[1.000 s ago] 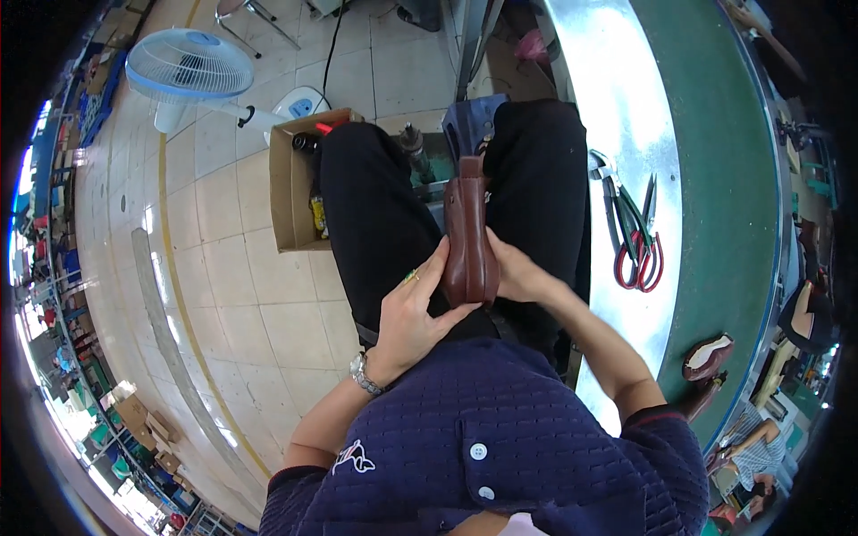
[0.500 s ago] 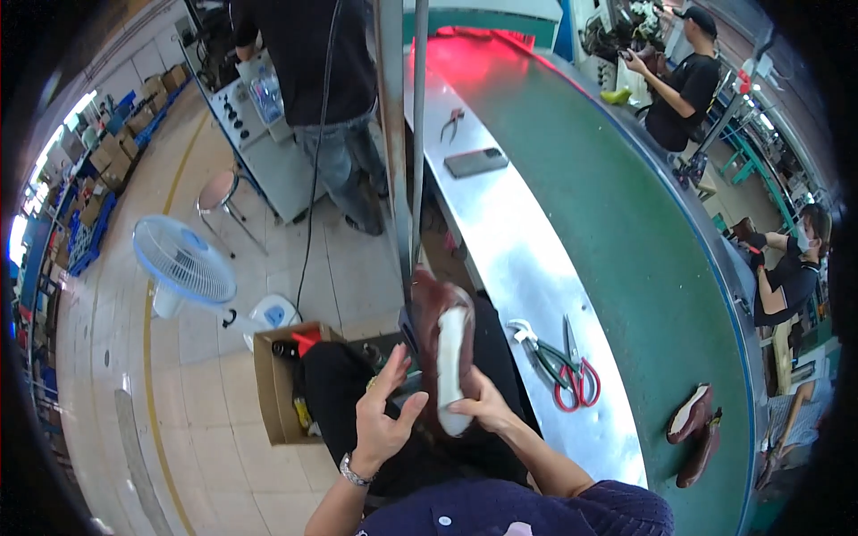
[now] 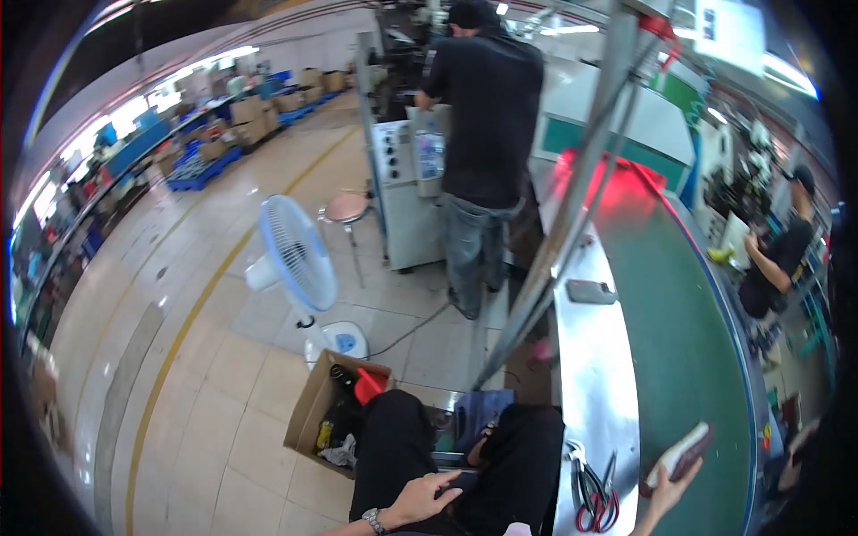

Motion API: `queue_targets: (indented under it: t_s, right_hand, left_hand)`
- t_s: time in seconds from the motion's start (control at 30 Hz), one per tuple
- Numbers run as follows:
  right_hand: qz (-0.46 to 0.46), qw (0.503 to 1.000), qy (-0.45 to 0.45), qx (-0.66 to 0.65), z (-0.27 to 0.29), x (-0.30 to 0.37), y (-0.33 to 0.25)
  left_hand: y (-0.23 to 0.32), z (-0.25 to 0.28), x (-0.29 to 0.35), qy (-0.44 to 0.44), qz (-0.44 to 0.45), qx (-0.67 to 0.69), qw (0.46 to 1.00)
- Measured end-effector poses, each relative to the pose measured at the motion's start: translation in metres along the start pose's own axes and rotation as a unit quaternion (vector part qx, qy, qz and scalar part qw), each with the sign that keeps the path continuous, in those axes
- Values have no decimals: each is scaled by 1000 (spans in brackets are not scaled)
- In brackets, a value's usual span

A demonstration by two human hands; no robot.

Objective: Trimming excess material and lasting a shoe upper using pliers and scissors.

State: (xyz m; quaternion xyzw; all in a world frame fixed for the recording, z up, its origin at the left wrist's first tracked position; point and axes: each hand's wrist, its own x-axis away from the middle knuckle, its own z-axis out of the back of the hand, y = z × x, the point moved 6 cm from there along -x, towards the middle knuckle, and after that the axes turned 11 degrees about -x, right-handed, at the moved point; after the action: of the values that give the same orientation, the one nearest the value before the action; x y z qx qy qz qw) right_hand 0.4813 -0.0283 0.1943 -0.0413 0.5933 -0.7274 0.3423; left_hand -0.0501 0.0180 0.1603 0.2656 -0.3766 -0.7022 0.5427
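My right hand (image 3: 667,491) grips a brown shoe (image 3: 688,457) whose underside is pale, out over the green conveyor belt (image 3: 675,357) at the right. The shoe lies tilted, its far end pointing up and right. Low over my lap, my left hand (image 3: 422,500) has its fingers stretched out, with no object visible in it; a watch (image 3: 373,520) circles that wrist. Between the two hands, pincers (image 3: 583,469) and red-handled scissors (image 3: 601,509) rest on the metal ledge (image 3: 597,384) beside the belt.
A phone (image 3: 592,291) lies farther up the ledge. A slanting metal post (image 3: 572,214) rises beside it. Left of my knees stands an open cardboard box (image 3: 308,420) with odds and ends, then a fan (image 3: 299,255) and a stool (image 3: 346,208). A person (image 3: 487,116) stands at a machine ahead.
The shoe has gone from in front of my lap to over the belt in my right hand. My left hand has dropped lower and away from it. The view has swung leftward and up.
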Motion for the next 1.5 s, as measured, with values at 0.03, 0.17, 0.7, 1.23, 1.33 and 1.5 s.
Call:
queue_targets:
  t_s: [0.03,0.17,0.7,1.23,1.33,1.5]
  right_hand:
    - [-31,996,26,80,13,-6,8]
    - [246,866,88,426,133,-51,189]
    - [211,976,-18,47,-153,56,-88]
    - [181,899,-385,-103,-264,239,-176]
    - [-236,828,-413,-296,-308,278,-91]
    - [-469,660,-457,-368,-366,336,53]
  left_hand:
    - [3,0,0,-11,-8,-7,1000]
    - [26,-4,-35,-89,-78,47,992]
    - [251,172,-32,61,-509,537,670]
    - [232,201,-27,58,-543,405,733]
    - [235,201,-15,52,-471,360,804]
    - [245,209,-4,133,-666,336,652]
